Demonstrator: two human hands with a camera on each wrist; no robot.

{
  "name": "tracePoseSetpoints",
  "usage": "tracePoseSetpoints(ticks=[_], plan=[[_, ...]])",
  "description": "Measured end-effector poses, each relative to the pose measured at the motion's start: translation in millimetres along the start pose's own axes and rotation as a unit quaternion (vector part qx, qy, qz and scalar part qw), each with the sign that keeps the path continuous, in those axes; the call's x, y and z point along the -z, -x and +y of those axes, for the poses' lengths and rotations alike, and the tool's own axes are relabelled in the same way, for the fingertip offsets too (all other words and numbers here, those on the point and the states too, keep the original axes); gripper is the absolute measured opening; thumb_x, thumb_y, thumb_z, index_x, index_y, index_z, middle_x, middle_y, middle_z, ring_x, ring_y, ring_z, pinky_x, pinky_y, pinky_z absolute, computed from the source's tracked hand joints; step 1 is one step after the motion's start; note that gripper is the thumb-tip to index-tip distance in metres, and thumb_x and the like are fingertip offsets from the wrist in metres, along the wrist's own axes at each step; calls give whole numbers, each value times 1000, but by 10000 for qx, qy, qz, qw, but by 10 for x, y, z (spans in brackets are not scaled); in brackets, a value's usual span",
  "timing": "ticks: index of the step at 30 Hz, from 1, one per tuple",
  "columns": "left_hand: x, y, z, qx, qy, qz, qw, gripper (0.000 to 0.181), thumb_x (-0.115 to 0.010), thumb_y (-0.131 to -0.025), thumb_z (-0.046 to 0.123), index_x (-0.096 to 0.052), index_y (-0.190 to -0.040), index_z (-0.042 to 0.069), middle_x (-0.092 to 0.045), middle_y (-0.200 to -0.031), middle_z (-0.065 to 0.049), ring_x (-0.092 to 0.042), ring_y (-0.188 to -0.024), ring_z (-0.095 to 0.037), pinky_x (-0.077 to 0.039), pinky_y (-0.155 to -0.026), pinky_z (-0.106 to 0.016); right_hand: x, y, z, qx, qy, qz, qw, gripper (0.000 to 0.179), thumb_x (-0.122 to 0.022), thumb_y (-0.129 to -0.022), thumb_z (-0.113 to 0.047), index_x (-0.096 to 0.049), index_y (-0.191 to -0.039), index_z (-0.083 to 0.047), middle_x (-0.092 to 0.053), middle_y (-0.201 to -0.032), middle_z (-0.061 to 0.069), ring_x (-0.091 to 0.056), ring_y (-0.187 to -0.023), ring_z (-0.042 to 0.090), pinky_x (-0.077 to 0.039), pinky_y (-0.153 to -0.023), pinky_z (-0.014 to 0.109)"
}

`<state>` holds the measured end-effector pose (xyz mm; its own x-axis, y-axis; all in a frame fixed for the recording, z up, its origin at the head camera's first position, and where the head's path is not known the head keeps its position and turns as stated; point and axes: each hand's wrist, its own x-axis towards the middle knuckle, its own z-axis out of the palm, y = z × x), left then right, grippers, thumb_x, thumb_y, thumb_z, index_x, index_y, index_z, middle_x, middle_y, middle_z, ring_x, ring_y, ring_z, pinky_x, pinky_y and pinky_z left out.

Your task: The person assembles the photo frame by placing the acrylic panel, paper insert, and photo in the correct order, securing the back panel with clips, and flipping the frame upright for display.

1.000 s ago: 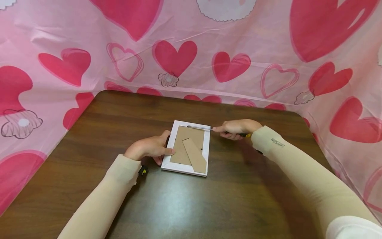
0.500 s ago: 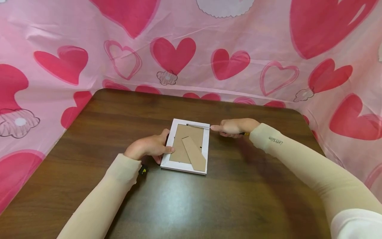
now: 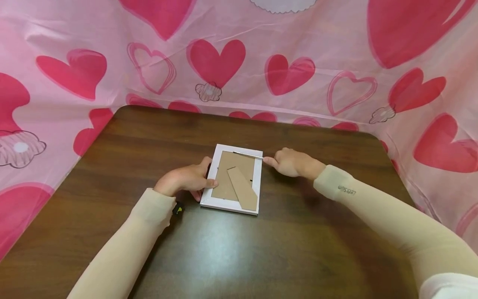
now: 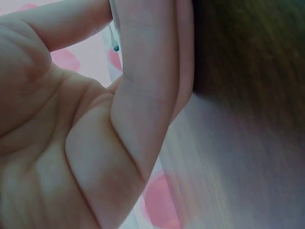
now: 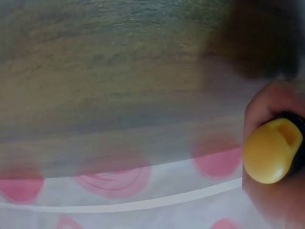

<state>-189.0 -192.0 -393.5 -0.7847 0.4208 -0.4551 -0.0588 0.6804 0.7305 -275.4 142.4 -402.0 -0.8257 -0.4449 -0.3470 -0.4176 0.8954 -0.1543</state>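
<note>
A white picture frame [image 3: 230, 204] lies back side up on the table, showing its brown backing board [image 3: 228, 160] and a slanted easel leg [image 3: 242, 189]. My left hand [image 3: 188, 178] grips the frame's left edge, thumb on top and fingers underneath. In the left wrist view, curled fingers [image 4: 143, 71] hide most of the frame. My right hand [image 3: 293, 162], right of the frame, holds a screwdriver [image 3: 248, 155]. Its metal shaft reaches across the frame's far end, with the tip by the board's far edge. The yellow handle end [image 5: 269, 152] shows in the right wrist view.
The brown wooden table [image 3: 179, 257] spreads around the frame. Behind it and at both sides hangs a pink curtain [image 3: 168, 25] printed with hearts. A small black device [image 3: 178, 208] sits at the left wrist.
My right hand has rolled over the screwdriver, and its handle is now hidden in the head view. The left hand keeps its grip on the frame. The head view has tilted slightly down.
</note>
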Motion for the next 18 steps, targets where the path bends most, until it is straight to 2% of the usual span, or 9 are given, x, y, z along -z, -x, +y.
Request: tracePoseSetpoints(ticks=[4,7,9,12,14,15,16,18], plan=[[13,18,-5,4,37,53,10000,56,-69,-105,22,-29,-140,5,-62,-101,-21,-65,-57,-24,-62,-62,-35,-6,47,-72,30,235,306,9993,71,-35,-110,-64,-74,-78,-15,-70,-84,5,-69,-92,28,-58,-90,51],[6,30,-37,4,149,76,9999,57,-70,-104,20,-30,-141,5,-62,-100,-21,-65,-57,-24,-62,-61,-36,12,64,-128,-94,310,289,9991,70,-34,-109,-66,-71,-77,-16,-68,-81,4,-68,-92,28,-58,-90,51],[-4,34,-57,-20,194,71,9998,58,-70,-104,20,-29,-142,5,-62,-99,-21,-65,-57,-24,-62,-60,-37,38,67,-155,-182,315,175,9992,71,-33,-109,-66,-74,-86,-13,-71,-89,7,-69,-98,30,-56,-94,52],[-21,32,-65,-30,271,56,9996,58,-71,-103,19,-29,-141,5,-62,-99,-21,-65,-57,-24,-62,-59,-36,88,77,-171,-332,203,-131,9992,76,-29,-110,-65,-75,-116,-5,-73,-116,15,-67,-117,35,-51,-106,54],[-27,18,-60,-26,302,33,9995,58,-71,-104,19,-29,-141,5,-62,-100,-22,-65,-57,-24,-62,-59,-35,122,94,-163,-362,65,-306,9989,78,-28,-111,-64,-68,-134,-1,-67,-135,20,-61,-129,38,-46,-113,55],[-28,9,-56,-6,316,27,9995,58,-71,-104,19,-29,-141,6,-62,-101,-22,-64,-58,-23,-62,-59,-35,137,105,-156,-391,-63,-396,9984,77,-28,-111,-63,-66,-136,-1,-65,-137,21,-63,-126,39,-48,-110,55],[-28,-2,-52,9,342,20,9994,58,-71,-104,19,-29,-141,6,-62,-102,-22,-64,-58,-23,-62,-59,-34,154,118,-148,-426,-215,-502,9976,76,-29,-111,-64,-67,-132,-1,-65,-133,21,-66,-120,39,-52,-106,54],[-24,-22,-40,-5,317,2,9995,58,-70,-104,19,-28,-141,6,-62,-102,-22,-64,-58,-23,-62,-59,-34,191,141,-126,-424,-545,-717,9950,72,-31,-111,-63,-71,-109,-3,-69,-108,17,-73,-93,35,-61,-88,50]])
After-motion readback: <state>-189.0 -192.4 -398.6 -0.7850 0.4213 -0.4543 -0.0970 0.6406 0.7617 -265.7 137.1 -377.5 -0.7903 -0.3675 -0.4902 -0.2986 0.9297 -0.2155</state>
